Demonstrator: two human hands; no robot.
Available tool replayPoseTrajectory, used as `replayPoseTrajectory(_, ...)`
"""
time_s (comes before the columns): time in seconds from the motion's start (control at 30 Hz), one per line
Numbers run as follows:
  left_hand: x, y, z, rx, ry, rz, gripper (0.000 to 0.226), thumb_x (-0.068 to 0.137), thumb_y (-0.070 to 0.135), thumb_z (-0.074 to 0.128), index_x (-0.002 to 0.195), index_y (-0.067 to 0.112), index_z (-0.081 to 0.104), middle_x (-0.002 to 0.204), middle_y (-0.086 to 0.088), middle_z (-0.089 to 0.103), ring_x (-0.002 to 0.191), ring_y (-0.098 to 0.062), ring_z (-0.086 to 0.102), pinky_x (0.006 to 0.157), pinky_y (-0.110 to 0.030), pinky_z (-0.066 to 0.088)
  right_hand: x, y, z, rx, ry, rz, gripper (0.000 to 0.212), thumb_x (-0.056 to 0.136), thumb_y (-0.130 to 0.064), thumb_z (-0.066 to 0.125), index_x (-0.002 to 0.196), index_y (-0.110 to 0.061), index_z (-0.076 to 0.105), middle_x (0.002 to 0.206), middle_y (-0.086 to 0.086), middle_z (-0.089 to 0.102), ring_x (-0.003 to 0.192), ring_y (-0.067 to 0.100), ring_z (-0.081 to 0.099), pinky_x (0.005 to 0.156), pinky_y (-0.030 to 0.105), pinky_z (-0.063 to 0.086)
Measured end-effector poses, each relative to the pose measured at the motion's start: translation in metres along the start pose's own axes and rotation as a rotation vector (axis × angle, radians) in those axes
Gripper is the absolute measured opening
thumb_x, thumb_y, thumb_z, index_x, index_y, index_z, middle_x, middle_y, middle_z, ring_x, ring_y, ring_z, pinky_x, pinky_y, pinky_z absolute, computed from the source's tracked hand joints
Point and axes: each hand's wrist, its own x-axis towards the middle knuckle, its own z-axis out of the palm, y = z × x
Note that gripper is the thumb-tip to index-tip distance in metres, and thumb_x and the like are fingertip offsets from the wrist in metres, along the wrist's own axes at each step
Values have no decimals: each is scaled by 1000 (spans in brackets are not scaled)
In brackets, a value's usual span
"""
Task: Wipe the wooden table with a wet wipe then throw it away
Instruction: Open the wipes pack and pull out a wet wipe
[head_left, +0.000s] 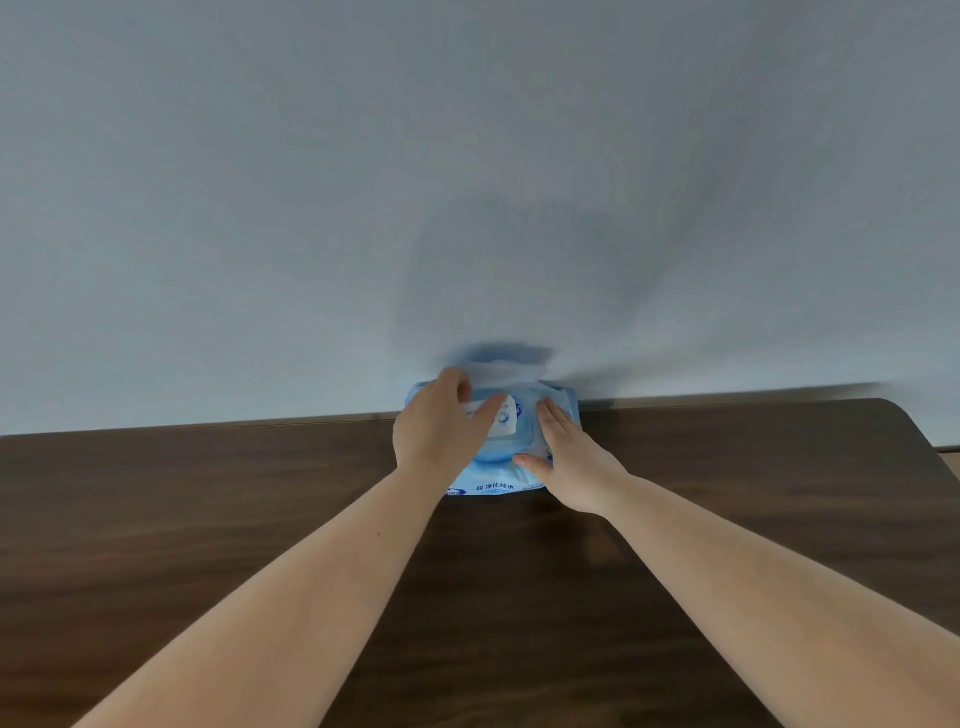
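You are at the start: the wet-wipe pack sits at the counter's far edge, your right hand flat on it, your left hand pinching a blurred white sheet; wiping and disposal remain, no bin visible.

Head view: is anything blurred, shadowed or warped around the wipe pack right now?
Head view: motion blur smears the white wipe above the blue wipe pack, and the left hand is slightly soft; the right hand, flat on the pack, is sharper. Soft grey shadows fan over the wall. Wide-angle distortion bends the wooden table edge and stretches both forearms.
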Motion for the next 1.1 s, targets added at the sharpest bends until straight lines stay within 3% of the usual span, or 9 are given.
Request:
replayPoseTrajectory(0.1,-4,6,9,150,-67,143,70,67,68,67,114,20,47,109,8,50,99,-15,48,82,-31,41,2,1,1,6,-5,-8,80,96,-44,43,152,-14,-6,161,1,-6,147,14,-1,117,33,10)
replayPoseTrajectory(0.17,-5,7,13,266,-44,189,69,69,61,69,116,17,45,115,2,48,107,-20,47,88,-34,39,2,1,1,2,-4,-10,81,95,-46,44,152,-15,-6,161,1,-5,147,15,0,117,33,11)
replayPoseTrajectory(0.23,-6,8,15,273,-16,177,42,80,41,65,107,14,48,109,-2,50,103,-22,49,83,-33,39,1,0,0,-24,-6,-10,81,95,-46,44,152,-15,-5,161,1,-4,147,15,3,116,33,13)
replayPoseTrajectory(0.33,-7,13,8,-17,9,3,6,81,18,54,80,13,51,81,-3,55,77,-23,50,68,-31,37,-1,-2,-5,-58,-26,-9,79,96,-44,46,152,-13,0,161,2,1,147,17,8,116,35,17)
replayPoseTrajectory(0.5,-7,-3,-13,-307,73,-129,23,81,15,61,64,20,47,60,5,50,61,-17,46,58,-28,39,-7,-14,-15,-156,258,-118,45,93,-37,47,136,-23,47,132,1,51,121,22,48,99,36,37)
replayPoseTrajectory(0.6,-7,-18,-24,-353,92,-160,21,82,14,63,65,14,51,61,3,51,58,-17,46,53,-21,39,-3,-29,-11,-116,326,-165,35,96,-40,45,122,-22,60,107,1,60,103,21,55,79,30,39)
replayPoseTrajectory(0.77,-10,-36,-25,-307,62,-181,20,84,17,64,71,7,55,65,-2,54,60,-17,45,56,-22,36,21,-44,4,-94,273,-126,25,95,-35,50,107,-17,63,101,4,61,100,25,55,75,36,45)
replayPoseTrajectory(0.87,-10,-41,-24,-302,63,-192,20,85,20,64,74,4,56,66,-3,53,60,-16,44,57,-22,37,30,-49,8,-78,300,-88,16,94,-29,51,85,-16,54,89,2,57,94,26,54,65,32,36)
replayPoseTrajectory(1.1,-9,-46,-22,-238,64,-216,19,87,24,62,77,11,54,66,3,52,62,-13,47,54,-19,35,24,-46,-3,124,341,-149,9,93,-15,52,86,-11,51,92,5,51,75,20,45,67,32,36)
